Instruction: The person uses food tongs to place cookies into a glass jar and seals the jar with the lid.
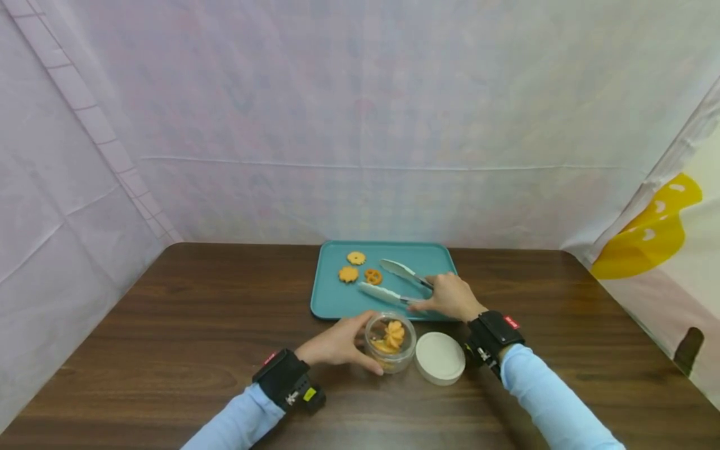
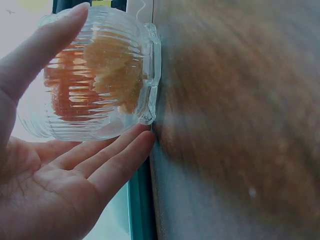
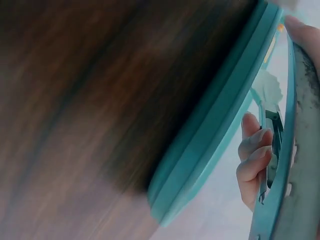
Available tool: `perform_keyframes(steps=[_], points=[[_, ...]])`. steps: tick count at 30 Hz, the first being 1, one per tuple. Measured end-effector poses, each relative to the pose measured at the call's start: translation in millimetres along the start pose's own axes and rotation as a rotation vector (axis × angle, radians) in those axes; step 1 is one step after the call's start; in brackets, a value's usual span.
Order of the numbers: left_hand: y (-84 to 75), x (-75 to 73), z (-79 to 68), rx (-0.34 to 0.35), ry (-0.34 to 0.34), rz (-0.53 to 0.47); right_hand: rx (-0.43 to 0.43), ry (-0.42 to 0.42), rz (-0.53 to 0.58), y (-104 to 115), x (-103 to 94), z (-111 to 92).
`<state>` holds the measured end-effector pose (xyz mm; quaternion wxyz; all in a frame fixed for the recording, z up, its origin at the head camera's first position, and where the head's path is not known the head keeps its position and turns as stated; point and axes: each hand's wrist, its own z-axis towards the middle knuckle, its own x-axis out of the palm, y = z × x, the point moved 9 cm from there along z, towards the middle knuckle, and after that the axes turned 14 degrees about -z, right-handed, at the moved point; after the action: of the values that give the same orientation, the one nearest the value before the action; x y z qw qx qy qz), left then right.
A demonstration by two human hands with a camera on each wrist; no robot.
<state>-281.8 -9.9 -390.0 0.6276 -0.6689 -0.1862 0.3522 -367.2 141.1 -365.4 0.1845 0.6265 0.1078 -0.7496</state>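
Right hand (image 1: 448,297) grips spread tongs (image 1: 400,270) over the teal tray (image 1: 334,303), left hand (image 1: 340,340) curls round the lidless jar (image 1: 400,363) on the table (image 1: 169,331); squeezing too hard could crack the pretzel (image 1: 373,276) near the tips.

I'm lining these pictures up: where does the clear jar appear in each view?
Head: the clear jar is low, just right of centre, held by the left hand.
Left wrist: upper left, seen sideways.
Right wrist: not in it.
Shared landmark: the teal tray, which shows in all three.
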Motion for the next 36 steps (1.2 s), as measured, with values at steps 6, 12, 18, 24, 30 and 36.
perform_keyframes(steps=[6,12,18,24,30,36], points=[[-1.0,-0.2,0.5,0.001,0.0,-0.004,-0.011,0.008,0.019,5,1.4,4],[-1.0,-0.8,0.7,0.009,-0.003,0.005,-0.032,-0.04,-0.032,9,-2.4,6],[-0.9,-0.9,0.4,0.02,-0.004,0.013,-0.07,-0.11,-0.067,14,-7.4,6],[0.0,-0.9,0.8,0.026,-0.006,0.006,-0.069,-0.138,-0.072,15,-9.5,5],[-0.7,-0.8,0.9,0.033,-0.004,0.005,-0.068,-0.164,-0.066,13,-12.0,1],[-0.7,-0.3,-0.2,0.03,-0.003,0.002,-0.049,-0.183,-0.036,8,-16.3,-6]])
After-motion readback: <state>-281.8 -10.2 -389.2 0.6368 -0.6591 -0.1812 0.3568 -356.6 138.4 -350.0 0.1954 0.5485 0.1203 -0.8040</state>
